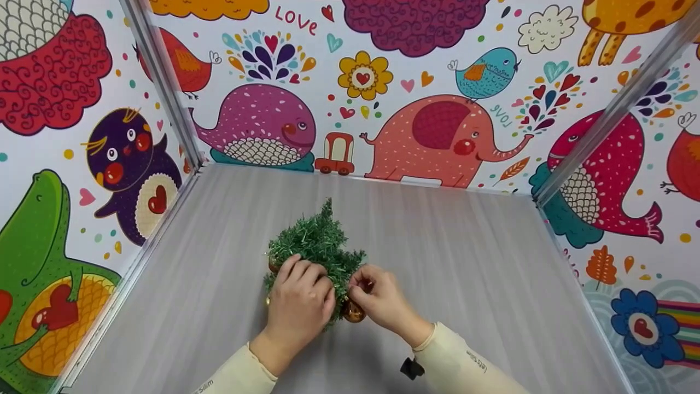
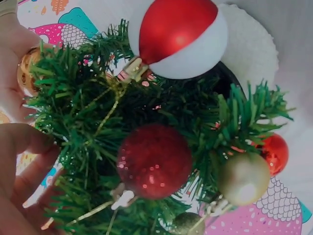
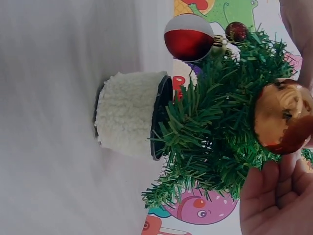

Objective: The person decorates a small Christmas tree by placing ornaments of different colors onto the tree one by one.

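Note:
A small green artificial Christmas tree stands on the table in a white fleece-covered pot. My left hand lies over its near left side, bent fingers holding the branches. At the tree's right side my right hand pinches near the top of a shiny gold bauble, thumb and forefinger together. Any cord between the fingertips is hidden. Other baubles hang on the branches: a red-and-white one, a dark red glittery one, a matte gold one and a small bright red one.
The grey wood-grain table runs back to a wall printed with cartoon animals, with similar walls left and right. Metal posts stand at the back corners. Something small and black shows beside the right sleeve.

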Demonstrator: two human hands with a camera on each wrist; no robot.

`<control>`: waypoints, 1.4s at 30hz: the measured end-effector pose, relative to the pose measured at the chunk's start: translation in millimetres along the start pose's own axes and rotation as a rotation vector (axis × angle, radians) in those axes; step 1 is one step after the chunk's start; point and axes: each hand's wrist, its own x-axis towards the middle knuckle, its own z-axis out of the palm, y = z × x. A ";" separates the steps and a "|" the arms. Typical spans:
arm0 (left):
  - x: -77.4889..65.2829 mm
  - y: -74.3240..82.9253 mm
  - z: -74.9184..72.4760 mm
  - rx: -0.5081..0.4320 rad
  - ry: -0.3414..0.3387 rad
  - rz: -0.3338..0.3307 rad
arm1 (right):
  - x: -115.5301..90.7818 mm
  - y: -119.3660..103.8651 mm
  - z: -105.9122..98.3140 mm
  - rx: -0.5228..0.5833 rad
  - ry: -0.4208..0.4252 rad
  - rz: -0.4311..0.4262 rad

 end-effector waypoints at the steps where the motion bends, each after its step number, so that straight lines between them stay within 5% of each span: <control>1: -0.1 -0.5 0.0 0.003 -0.009 0.009 | 0.2 -0.3 -0.8 0.007 -0.019 0.013; 11: -0.1 -2.3 -1.9 0.011 -0.132 0.079 | 0.5 -3.6 -6.9 -0.046 -0.182 0.014; 30: -0.4 -6.4 -2.9 -0.033 -0.132 0.087 | -2.6 -2.2 -8.4 -0.061 -0.127 -0.008; 37: -0.4 -7.6 -4.6 -0.038 -0.125 0.092 | -2.1 0.1 -10.0 -0.064 -0.043 -0.082; 42: -1.0 -9.9 -7.4 -0.068 -0.108 0.093 | -3.2 7.8 -13.9 -0.189 0.048 -0.171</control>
